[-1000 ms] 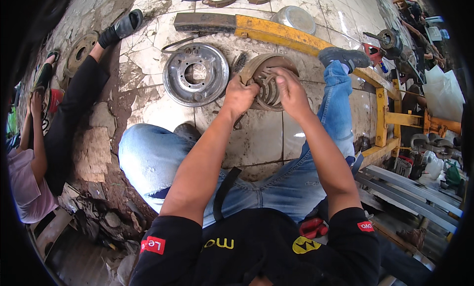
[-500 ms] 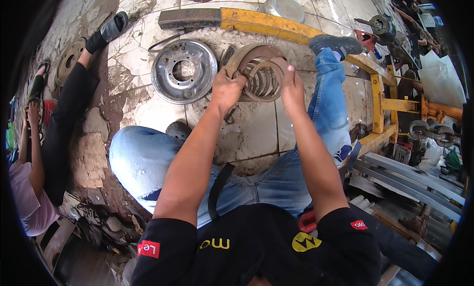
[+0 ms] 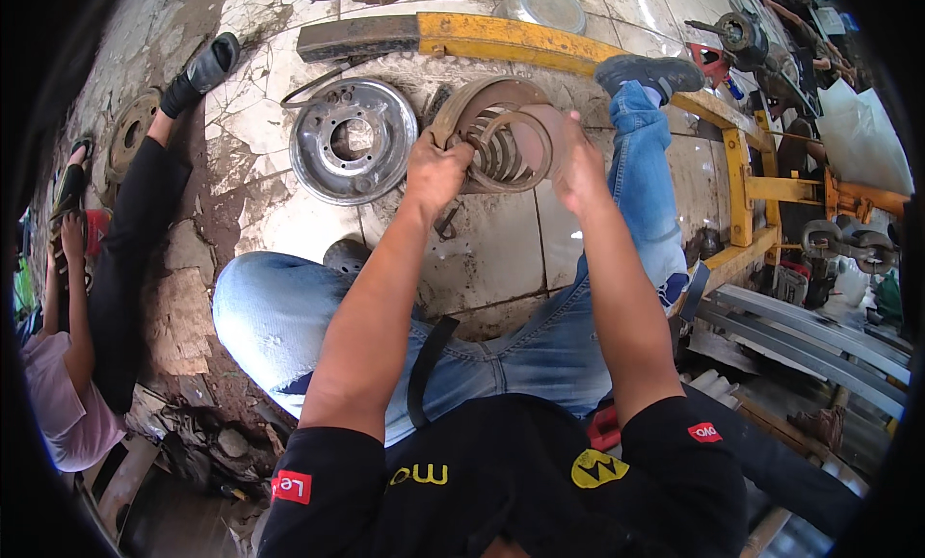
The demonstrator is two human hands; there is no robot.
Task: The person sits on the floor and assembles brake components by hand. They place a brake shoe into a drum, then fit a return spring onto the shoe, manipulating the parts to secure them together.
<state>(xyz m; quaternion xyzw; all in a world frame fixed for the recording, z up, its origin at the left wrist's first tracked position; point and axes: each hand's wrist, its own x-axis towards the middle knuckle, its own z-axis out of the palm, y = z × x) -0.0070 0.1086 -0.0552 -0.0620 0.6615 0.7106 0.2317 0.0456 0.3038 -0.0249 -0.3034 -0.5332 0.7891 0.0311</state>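
Rusty round part (image 3: 464, 103): held above the tiled floor (image 3: 487, 259), in front of the seated person and between both hands; a broad curved band runs round its far side, with curved ribs inside and a narrower ring (image 3: 515, 186) toward the person.
Left hand (image 3: 436, 175): bent fingers and thumb pinching the band at its left edge.
Right hand (image 3: 582, 172): fingers extended, palm turned toward the ring's right side (whether it touches, one cannot tell), with nothing gripped.
Steel disc (image 3: 313, 153): lying on the tiles left of the round part, a large hole at its centre and small holes around that.
Yellow beam (image 3: 511, 39): beyond the round part, lying crosswise, its left end dark; a silver round vessel (image 3: 544, 7) stands just past it.
Shoe (image 3: 650, 73): dark, on the person's right foot, near the beam's right part.
Yellow frame (image 3: 737, 187): to the right of the person's right leg, with heavy chain links (image 3: 872, 252) farther right.
Co-worker (image 3: 67, 385): at far left, in a pale pink top and black trousers, both hands near a red object (image 3: 97, 230).
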